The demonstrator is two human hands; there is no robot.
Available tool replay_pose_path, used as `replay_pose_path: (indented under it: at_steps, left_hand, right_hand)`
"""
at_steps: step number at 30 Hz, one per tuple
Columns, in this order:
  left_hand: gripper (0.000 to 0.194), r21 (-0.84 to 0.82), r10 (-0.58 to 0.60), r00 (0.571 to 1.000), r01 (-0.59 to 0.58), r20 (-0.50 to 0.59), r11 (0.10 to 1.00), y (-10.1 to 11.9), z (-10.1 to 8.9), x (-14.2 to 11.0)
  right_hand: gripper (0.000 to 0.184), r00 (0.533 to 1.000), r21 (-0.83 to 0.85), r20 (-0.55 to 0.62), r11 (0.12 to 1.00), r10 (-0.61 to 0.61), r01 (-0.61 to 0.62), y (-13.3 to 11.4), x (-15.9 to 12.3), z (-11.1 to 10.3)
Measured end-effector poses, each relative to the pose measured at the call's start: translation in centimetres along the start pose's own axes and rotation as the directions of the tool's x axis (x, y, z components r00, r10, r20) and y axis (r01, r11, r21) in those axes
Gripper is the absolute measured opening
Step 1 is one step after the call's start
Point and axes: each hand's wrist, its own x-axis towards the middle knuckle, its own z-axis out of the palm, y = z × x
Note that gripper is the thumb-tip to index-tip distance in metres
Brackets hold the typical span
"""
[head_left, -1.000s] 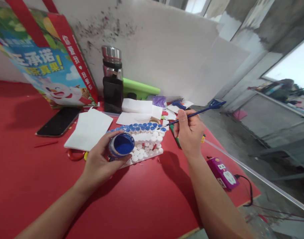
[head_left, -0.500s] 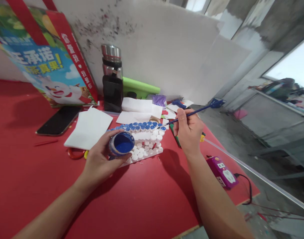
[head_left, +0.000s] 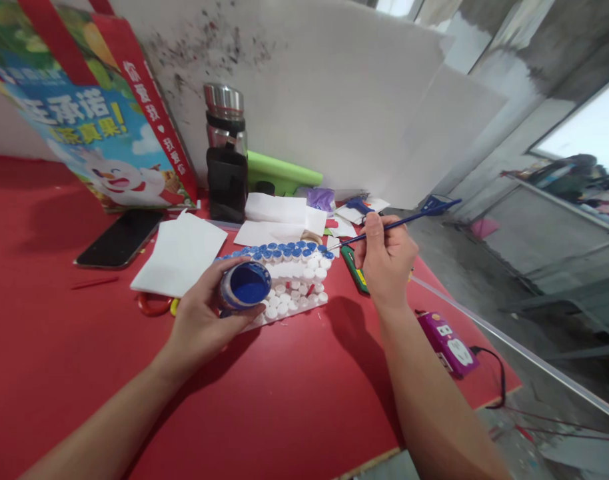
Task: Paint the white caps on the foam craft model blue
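Observation:
My left hand [head_left: 209,313] is closed around a small jar of blue paint [head_left: 245,287], its open mouth tilted toward me. Behind the jar stands a model built of small round white pieces [head_left: 283,307], and its upper rows have blue-painted tops [head_left: 289,252]. In my right hand [head_left: 387,260] a dark blue paintbrush [head_left: 404,220] is pinched between thumb and fingers. Its bristle tip is at the right end of the blue rows; whether it touches cannot be made out. Part of the model's left side is hidden by my left hand and the jar.
White paper sheets [head_left: 179,253] and a phone [head_left: 118,238] lie at left, before a printed bag [head_left: 114,133]. A steel bottle [head_left: 226,153] stands behind. A green-cased tool [head_left: 354,270], a blue glue gun [head_left: 358,205] and a purple power socket box [head_left: 447,343] are at right.
My right hand has shifted slightly right with the paintbrush, moving its tip toward the right end of the blue rows. The jar stays in my left hand.

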Motion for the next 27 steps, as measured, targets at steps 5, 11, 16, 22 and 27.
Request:
replay_pose_path:
  at_steps: [5, 11, 16, 22, 27]
  left_hand:
    - [0.069, 0.019, 0.002, 1.0, -0.002, 0.004, 1.0, 0.25, -0.02, 0.04]
    - [0.069, 0.001, 0.01, 1.0, -0.01, 0.004, 1.0, 0.24, 0.04, 0.1]
    - [0.071, -0.015, -0.005, 1.0, 0.005, 0.008, 1.0, 0.1, 0.07, 0.05]
    - [0.072, -0.021, -0.016, 1.0, 0.016, 0.009, 1.0, -0.06, 0.08, -0.09]
    - [0.07, -0.014, -0.012, 1.0, 0.012, 0.005, 1.0, -0.09, 0.18, 0.0]
  right_hand:
    - [0.045, 1.0, -0.008, 0.008, 1.0, -0.001, 0.001, 0.0, -0.11, 0.08]
    - [0.044, 1.0, -0.022, 0.019, 1.0, -0.012, 0.012, 0.07, -0.16, 0.06]
    - [0.042, 0.999, 0.015, 0.033, 1.0, 0.005, -0.006, -0.03, -0.31, 0.22]
    - [0.045, 0.998, 0.033, 0.064, 0.999, 0.0, -0.003, -0.31, -0.52, 0.35]
    - [0.043, 0.998, 0.034, 0.058, 0.999, -0.022, 0.02, -0.38, -0.46, 0.41]
